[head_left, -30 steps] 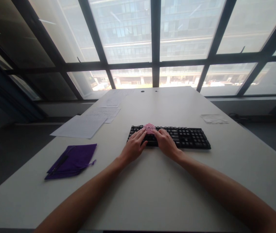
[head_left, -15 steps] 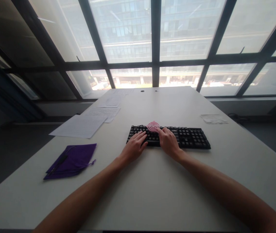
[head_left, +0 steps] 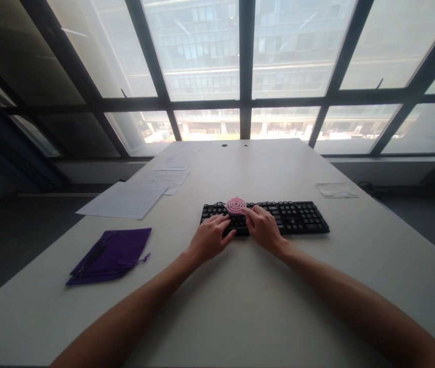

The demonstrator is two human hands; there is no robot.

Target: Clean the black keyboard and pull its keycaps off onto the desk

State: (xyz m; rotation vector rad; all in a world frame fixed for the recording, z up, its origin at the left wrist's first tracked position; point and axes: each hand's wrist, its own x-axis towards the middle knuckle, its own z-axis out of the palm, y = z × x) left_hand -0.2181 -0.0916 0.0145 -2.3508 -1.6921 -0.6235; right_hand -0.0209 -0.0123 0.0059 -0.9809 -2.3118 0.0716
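A black keyboard [head_left: 301, 217] lies across the middle of the white table. My right hand [head_left: 262, 226] grips the right edge of a round pink brush [head_left: 236, 206], fingers closed. Concentric rings mark the brush's top, and short bristles seem to show under its near rim. It sits over the left part of the keys. My left hand [head_left: 210, 236] rests on the keyboard's left front edge, fingers stretched out and thumb apart, holding nothing. Both hands hide some of the keys.
A purple drawstring pouch [head_left: 112, 255] with a dark pen-like item on it lies at the left. Printed paper sheets [head_left: 125, 199] spread behind it. A flat clear packet [head_left: 336, 190] lies at the right. The white table [head_left: 256, 306] reaches to the windows.
My right hand has moved the pink brush left and slightly nearer over the keys. The keyboard appears shifted slightly left. My left hand stays at the keyboard's left part, fingers slightly more bent.
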